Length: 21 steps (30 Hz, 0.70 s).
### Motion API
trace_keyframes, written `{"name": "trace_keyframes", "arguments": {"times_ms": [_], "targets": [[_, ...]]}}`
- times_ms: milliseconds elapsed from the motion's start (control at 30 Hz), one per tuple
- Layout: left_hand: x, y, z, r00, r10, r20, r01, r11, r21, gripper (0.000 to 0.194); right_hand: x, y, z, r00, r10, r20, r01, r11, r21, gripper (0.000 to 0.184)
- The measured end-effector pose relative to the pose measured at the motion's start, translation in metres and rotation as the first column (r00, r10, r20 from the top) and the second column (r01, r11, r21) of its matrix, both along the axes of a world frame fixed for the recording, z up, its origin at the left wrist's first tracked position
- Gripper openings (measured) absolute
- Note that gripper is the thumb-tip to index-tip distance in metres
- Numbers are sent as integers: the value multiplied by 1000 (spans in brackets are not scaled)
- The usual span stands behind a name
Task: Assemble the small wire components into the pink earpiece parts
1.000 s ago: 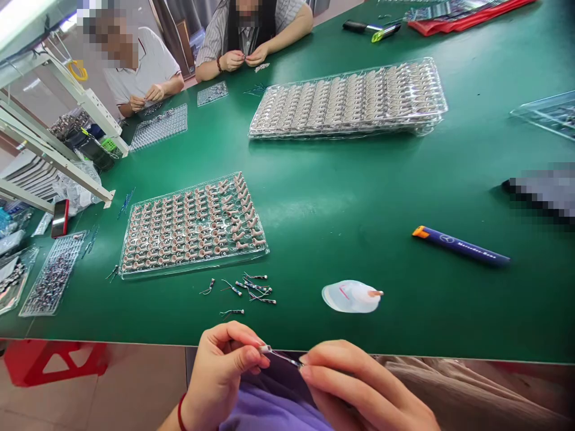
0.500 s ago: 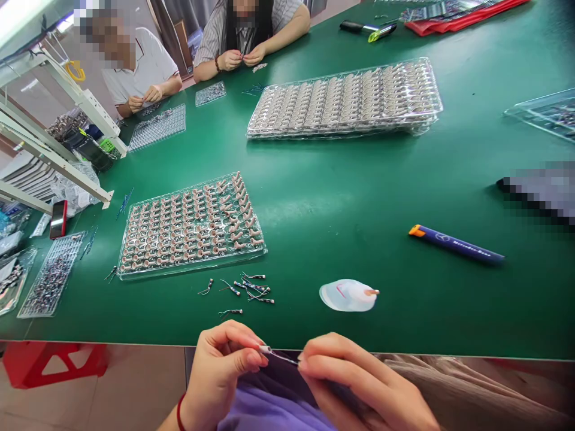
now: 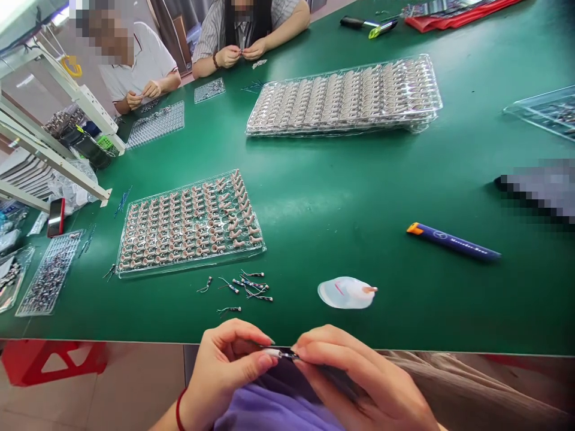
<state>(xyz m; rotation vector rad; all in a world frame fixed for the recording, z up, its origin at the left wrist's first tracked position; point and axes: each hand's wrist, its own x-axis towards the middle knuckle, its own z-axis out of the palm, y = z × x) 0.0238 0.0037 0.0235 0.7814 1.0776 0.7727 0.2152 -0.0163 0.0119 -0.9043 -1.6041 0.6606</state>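
Note:
Low at the table's front edge, my left hand point(image 3: 229, 366) pinches a small pale tubular part point(image 3: 272, 353) between thumb and index finger. My right hand point(image 3: 359, 374) grips a small dark circuit piece point(image 3: 288, 354) by its fingertips. The inner ends of the two pieces meet, or nearly so; whether one is inside the other I cannot tell. Beyond my hands lie several loose small circuit boards with wires point(image 3: 254, 286). Behind those is a clear plastic tray point(image 3: 193, 267) with rows of beige pipe-shaped shells.
A translucent white silicone-like piece point(image 3: 344, 293) and a blue pen-like tool with an orange end point(image 3: 453, 241) lie to the right. Stacked clear trays point(image 3: 345, 131) stand farther back. A phone point(image 3: 56, 217) and parts tray point(image 3: 49, 275) are at left. Two people work across the table.
My hands have come closer together. The thin wire that stretched between them no longer shows, and the dark circuit piece now sits close to the pale part.

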Motion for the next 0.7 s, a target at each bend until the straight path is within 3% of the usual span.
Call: {"name": "trace_keyframes", "arguments": {"times_ms": [100,367,467,700], "targets": [[0,2,1,998,-57,0,57,997,-57,26,1,1,-2,1000,11,9,-11,1000,13,31],[2,9,9,986,-145,-82,145,989,-11,16,9,3,-7,996,42,78,-52,991,127,30],[5,10,11,984,-156,-82,151,986,-68,22,11,1,-12,992,64,105,-79,985,151,31],[9,7,7,986,-164,-37,155,972,-176,28,9,6,-3,997,53,61,-57,996,68,25]]}}
